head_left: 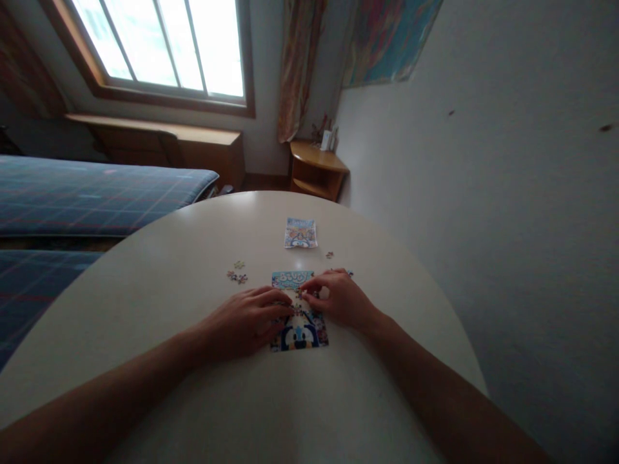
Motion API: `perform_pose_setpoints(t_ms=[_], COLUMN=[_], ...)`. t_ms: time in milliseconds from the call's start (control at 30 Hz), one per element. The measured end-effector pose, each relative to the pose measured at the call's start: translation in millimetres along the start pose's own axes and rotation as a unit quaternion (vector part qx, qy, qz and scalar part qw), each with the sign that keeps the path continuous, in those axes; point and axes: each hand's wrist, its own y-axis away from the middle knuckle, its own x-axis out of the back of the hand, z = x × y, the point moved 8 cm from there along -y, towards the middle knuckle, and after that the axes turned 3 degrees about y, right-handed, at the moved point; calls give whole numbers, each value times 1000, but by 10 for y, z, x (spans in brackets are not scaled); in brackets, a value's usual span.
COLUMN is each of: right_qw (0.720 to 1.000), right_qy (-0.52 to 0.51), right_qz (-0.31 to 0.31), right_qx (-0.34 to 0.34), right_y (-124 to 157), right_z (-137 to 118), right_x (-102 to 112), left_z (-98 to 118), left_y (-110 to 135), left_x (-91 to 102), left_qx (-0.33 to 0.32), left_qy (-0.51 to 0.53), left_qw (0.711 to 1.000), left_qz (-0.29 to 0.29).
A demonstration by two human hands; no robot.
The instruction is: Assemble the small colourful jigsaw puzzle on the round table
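A small jigsaw puzzle (304, 338) lies on the table in front of me, with a blue cartoon dog on its lower part and lettering along the top. A gap of pale table shows across its middle. My left hand (254, 316) rests over its left edge, fingers stretched out and palm down. Between thumb and forefinger of my right hand (341, 296), above the upper right part of the puzzle, is a small puzzle piece (299, 294). Loose puzzle pieces (238, 278) are scattered left of the puzzle. Another loose piece (329, 255) lies beyond my right hand.
A picture packet or card (300, 233) with a similar design lies farther back on the round white table (193, 251). Plaid mattresses (97, 196) stand to the left. A wooden corner shelf (316, 158) is behind the table, and a white wall (449, 180) runs along the right.
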Motion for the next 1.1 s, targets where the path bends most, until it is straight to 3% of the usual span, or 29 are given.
perform_pose_setpoints(t_ms=[100,267,367,500,733,867,1100], right_qw=[1000,999,999,994,986,987,991], right_qy=[20,34,46,85,150,150,113], right_qz=[1,-8,-10,50,28,33,24], right_qx=[-4,-14,-18,-50,-74,-44,-64], right_y=[8,52,59,1,-102,-70,30], right_z=[129,442,598,741,772,757,873], right_x=[136,333,345,335,173,243,417], left_z=[-129,-550,-751,-950,-1045,-1151,-1225], left_y=[16,142,244,368,378,427,508], left_x=[72,273,389,484,472,519,592], left_qx=[47,210,284,360,362,383,439], left_qy=[-18,-93,-137,-165,-135,-114,-108], left_qw=[998,968,943,915,922,916,892], left_qz=[34,99,104,79,34,35,20])
